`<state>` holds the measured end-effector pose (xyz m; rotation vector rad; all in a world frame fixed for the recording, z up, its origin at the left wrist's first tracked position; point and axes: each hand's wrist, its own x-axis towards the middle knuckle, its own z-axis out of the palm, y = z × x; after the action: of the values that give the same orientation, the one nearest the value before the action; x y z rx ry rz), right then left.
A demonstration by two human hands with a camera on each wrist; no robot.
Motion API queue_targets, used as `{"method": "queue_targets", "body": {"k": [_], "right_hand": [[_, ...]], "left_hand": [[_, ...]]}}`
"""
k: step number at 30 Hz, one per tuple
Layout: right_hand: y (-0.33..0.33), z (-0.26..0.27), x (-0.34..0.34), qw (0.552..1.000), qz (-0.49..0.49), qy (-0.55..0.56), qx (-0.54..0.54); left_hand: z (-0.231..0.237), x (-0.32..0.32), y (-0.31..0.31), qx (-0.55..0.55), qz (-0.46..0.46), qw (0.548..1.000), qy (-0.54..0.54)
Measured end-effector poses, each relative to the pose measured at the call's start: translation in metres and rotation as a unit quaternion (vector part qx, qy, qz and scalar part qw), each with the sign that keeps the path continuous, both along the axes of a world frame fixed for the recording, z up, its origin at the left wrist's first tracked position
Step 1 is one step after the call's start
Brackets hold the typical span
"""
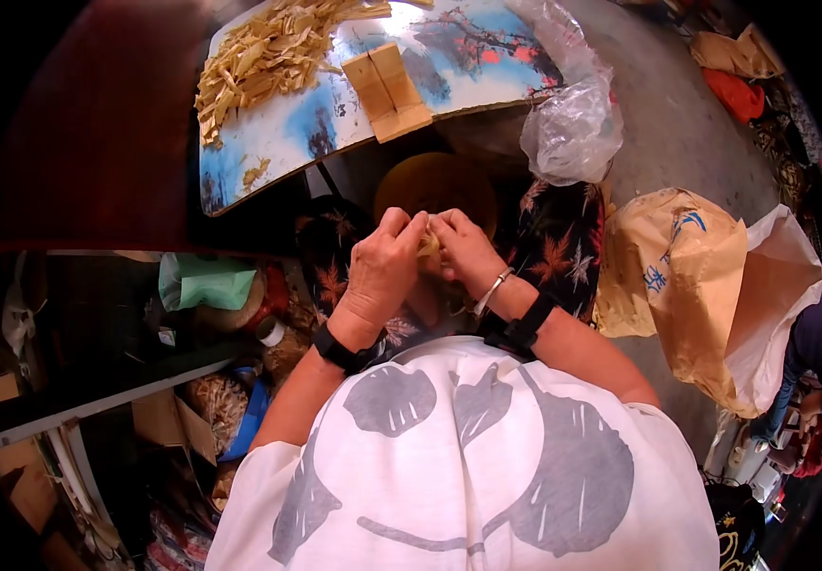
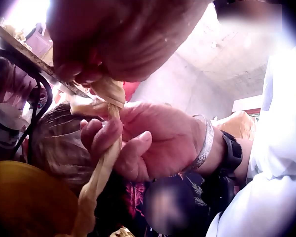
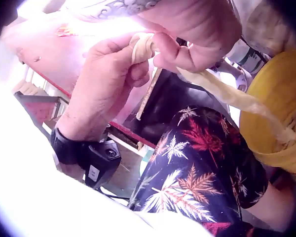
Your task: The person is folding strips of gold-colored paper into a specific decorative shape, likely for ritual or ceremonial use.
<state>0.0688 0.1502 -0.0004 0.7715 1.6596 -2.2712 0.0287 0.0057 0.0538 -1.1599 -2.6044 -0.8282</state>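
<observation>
2 hands: both at work on the same piece, fingers curled in with little gap; the left hand pinches the folded end between thumb and fingers, and the right hand has its fingers bent round the length just beside it.
Pale strip: 1 in the hands; the strip is held up before the person's body, its upper end looped over, its long tail slanting down to the yellow bucket. Whether the tail touches what lies inside, I cannot tell.
Progress: judged by the looks, this piece is partway; 1 end is folded or knotted, while the tail hangs loose and seems left to work. Whether the loop is tight is hidden by the fingers.
Bucket: 1, with pale pieces inside, too few in view to count.
Bench: 1 painted bench, bearing 1 heap of flat yellowish pieces, too many to count; whether these are finished is unclear.
Wooden piece: 1, angled boards at the bench's near edge.
Bags: 1 clear plastic bag by the bench's corner; 1 brown paper sack to the person's right.
</observation>
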Motion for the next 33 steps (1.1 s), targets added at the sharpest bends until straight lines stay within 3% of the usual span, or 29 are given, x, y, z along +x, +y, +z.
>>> {"method": "queue_targets", "body": {"k": [3,4,5,6,7,11,13,14,15,16,17,19,22,24,26,28,30,33], "right_hand": [[-0.008,-0.007,0.000,0.963,-0.030,0.175,0.200],[-0.005,0.001,0.001,0.958,-0.016,0.174,0.225],[0.000,-0.017,0.002,0.904,0.030,0.259,0.338],[-0.002,0.004,0.007,0.966,0.017,0.199,0.163],[-0.002,0.002,0.008,0.980,0.021,0.175,0.095],[0.002,-0.017,0.006,0.952,0.043,0.234,0.191],[0.008,-0.029,0.007,0.895,0.071,0.304,0.318],[0.005,-0.021,0.011,0.952,0.074,0.244,0.172],[0.009,-0.008,0.012,0.971,0.123,0.195,0.069],[0.012,-0.001,0.013,0.974,0.170,0.141,-0.038],[0.014,-0.002,0.013,0.975,0.166,0.131,-0.074],[0.013,-0.007,0.013,0.969,0.164,0.112,-0.149],[0.009,-0.001,0.006,0.991,0.097,0.094,-0.012],[0.007,0.011,0.009,0.969,0.094,0.163,0.160],[0.001,0.026,0.010,0.963,0.100,0.150,0.200],[-0.001,-0.002,0.005,0.909,0.076,0.244,0.328],[0.005,0.018,0.008,0.879,0.112,0.229,0.403],[0.012,0.033,0.009,0.884,0.119,0.230,0.390]], "left_hand": [[-0.004,0.003,0.003,-0.011,0.008,1.000,0.005],[-0.006,0.004,0.002,-0.019,0.016,1.000,0.008],[-0.009,0.003,0.003,-0.017,0.019,1.000,0.018],[-0.015,0.002,0.003,0.001,0.033,0.999,0.012],[-0.015,0.000,0.004,0.003,0.042,0.999,-0.006],[-0.007,-0.001,0.004,0.104,-0.015,0.980,-0.167],[-0.007,0.000,0.002,0.102,-0.011,0.970,-0.222],[-0.011,-0.001,-0.002,0.102,-0.016,0.970,-0.222],[-0.009,-0.001,-0.001,0.107,-0.024,0.975,-0.192],[-0.008,-0.001,-0.001,0.112,-0.030,0.980,-0.163],[-0.017,-0.002,0.001,0.128,-0.015,0.988,-0.086],[-0.035,-0.002,-0.003,0.183,0.050,0.961,-0.200],[-0.033,0.000,-0.006,0.265,0.108,0.893,-0.348],[-0.019,0.007,-0.006,0.311,0.094,0.836,-0.442],[-0.024,0.011,0.001,0.306,0.095,0.852,-0.413],[-0.015,0.013,0.003,0.325,0.078,0.836,-0.435],[-0.030,0.004,-0.005,0.317,0.091,0.856,-0.399],[-0.008,-0.008,-0.013,0.257,0.081,0.925,-0.269]]}}
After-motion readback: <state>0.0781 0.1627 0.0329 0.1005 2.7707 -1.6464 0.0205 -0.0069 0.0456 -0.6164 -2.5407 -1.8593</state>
